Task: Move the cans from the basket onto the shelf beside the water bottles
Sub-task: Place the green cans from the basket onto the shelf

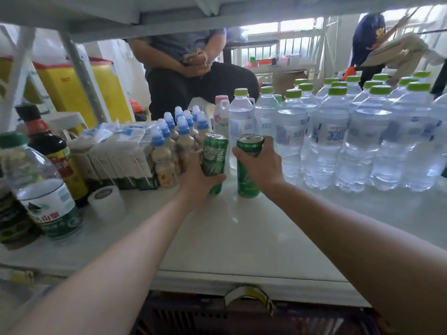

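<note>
Green cans: two, one per hand, both just left of water bottles (326, 141) on shelf (242, 238). Left hand (197, 176) wrapped round left can (214, 158), tilted, lifted. Right hand (260, 163) wrapped round right can (248, 165), base seemingly down.

Risks: tilted can tips if released; knuckles knock small blue-capped bottles (174, 141).

Water bottles: roughly twenty, rear ones blurred.

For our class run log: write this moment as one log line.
left hand: holds green can, tilted | right hand: holds second green can, upright on shelf | water bottles: right of cans
</note>
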